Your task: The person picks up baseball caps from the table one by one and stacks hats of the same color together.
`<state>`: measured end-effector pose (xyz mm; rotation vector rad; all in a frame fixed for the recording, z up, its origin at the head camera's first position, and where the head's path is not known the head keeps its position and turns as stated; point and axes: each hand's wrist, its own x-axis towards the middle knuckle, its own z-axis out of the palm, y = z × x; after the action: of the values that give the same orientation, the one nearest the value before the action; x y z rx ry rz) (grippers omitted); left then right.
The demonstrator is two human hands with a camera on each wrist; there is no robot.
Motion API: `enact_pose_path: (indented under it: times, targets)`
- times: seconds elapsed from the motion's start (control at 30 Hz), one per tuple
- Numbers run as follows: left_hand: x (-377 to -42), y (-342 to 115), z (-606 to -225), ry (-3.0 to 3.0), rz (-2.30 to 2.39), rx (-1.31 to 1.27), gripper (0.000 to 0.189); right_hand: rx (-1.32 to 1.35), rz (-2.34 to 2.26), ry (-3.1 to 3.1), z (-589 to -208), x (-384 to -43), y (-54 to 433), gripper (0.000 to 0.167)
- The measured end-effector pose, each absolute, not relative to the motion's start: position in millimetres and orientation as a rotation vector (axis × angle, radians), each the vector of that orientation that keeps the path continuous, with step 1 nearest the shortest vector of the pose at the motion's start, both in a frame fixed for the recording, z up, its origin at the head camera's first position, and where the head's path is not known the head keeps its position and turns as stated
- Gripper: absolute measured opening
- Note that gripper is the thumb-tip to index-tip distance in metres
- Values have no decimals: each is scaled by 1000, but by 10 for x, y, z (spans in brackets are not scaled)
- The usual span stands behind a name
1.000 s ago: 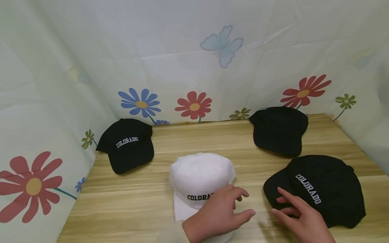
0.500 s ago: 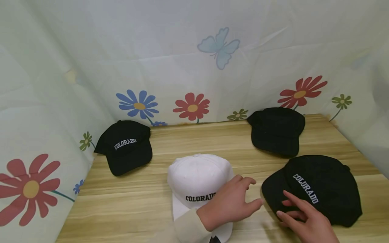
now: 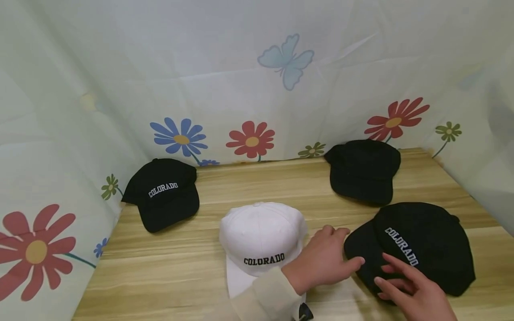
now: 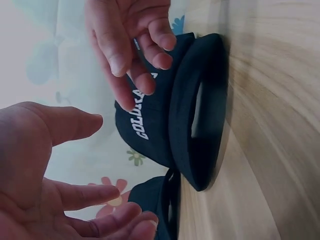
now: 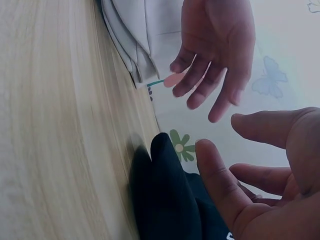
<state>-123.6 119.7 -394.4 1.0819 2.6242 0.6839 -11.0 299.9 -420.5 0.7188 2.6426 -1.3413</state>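
Observation:
My left hand [image 3: 325,258] is held over the table between a white cap [image 3: 257,229] and the brim of a black cap [image 3: 437,249]; both caps bear the word COLORADO. Its fingers are loosely bent and hold nothing. Close to that brim, my right hand [image 3: 419,292] has its fingers spread and relaxed, with nothing in them. In the left wrist view the right hand [image 4: 132,47] hangs above the black cap [image 4: 182,115], with a gap visible below its fingers. In the right wrist view both hands appear above the black cap's brim [image 5: 167,195].
Behind the nearer black cap lies another black cap [image 3: 363,174]. A further black cap [image 3: 162,194] lettered COLORADO lies at the back left. All sit on a wood-grain table [image 3: 168,267], enclosed by a white curtain [image 3: 201,80] printed with flowers and a butterfly.
My left hand has moved right, from in front of the white cap to beside the nearer black cap's brim, uncovering the white cap's lettering. The right hand has shifted slightly right. The caps stay put.

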Motion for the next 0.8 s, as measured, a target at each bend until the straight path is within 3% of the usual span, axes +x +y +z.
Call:
enact_pose_path:
  times: [0.8]
  targets:
    - [-1336, 1761, -4001, 2622, 386, 964, 69, 1075, -1227, 2625, -4423, 7, 3320, 79]
